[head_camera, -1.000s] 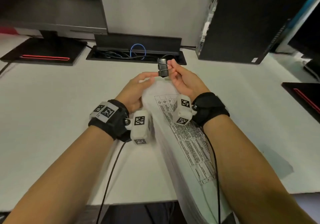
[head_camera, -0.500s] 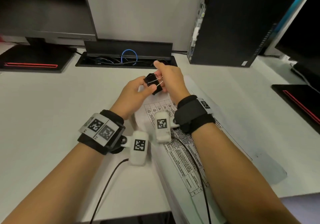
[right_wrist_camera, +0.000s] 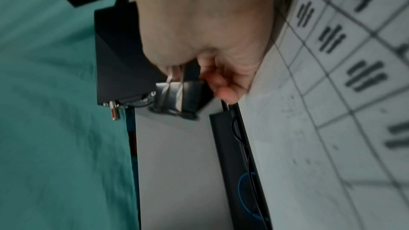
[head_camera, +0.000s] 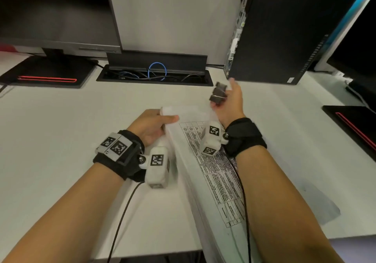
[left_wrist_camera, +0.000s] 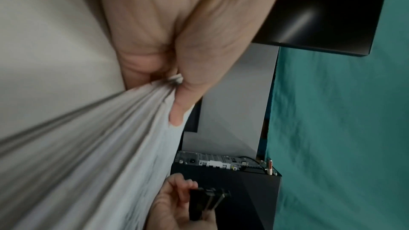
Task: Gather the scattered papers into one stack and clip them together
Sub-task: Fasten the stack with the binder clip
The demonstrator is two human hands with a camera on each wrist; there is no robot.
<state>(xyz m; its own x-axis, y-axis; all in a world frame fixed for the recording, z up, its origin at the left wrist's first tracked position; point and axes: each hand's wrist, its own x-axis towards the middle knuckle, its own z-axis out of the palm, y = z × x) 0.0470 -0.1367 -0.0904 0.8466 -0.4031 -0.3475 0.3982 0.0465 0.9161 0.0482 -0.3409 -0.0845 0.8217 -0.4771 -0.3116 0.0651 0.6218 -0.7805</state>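
Left hand (head_camera: 151, 125) pinching the far corner of the paper stack (head_camera: 211, 173), raised off the desk (head_camera: 61, 140); right hand (head_camera: 230, 102) gripping the black binder clip (head_camera: 218, 94) just beyond; best to square the edges, squeeze the levers wide, push fully on.

My paper stack (head_camera: 211, 173), printed table on top, runs off the desk's near edge; black binder clip (head_camera: 217, 95) is raised above its far end.
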